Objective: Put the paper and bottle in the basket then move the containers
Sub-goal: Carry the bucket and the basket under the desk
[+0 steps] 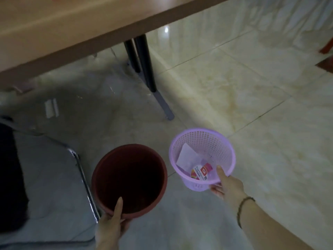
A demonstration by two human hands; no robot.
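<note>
So the person's got one container in each hand here. The left hand (112, 226) is clamped on the near rim of the red bucket (129, 179), thumb hooked inside and fingers underneath. The right hand (228, 185) grips the near-right rim of the purple basket (201, 157) the same way, thumb inside the mesh wall. The basket sits just right of the bucket, nearly touching it. Down in the basket there's the paper (186, 155) leaning on the left side and the bottle (200, 171) with a red label lying near the thumb. It's pretty dim, so whether either container is resting on the tiled floor (252, 105) or lifted is hard to call. A table (72, 24) is at the far left.
</note>
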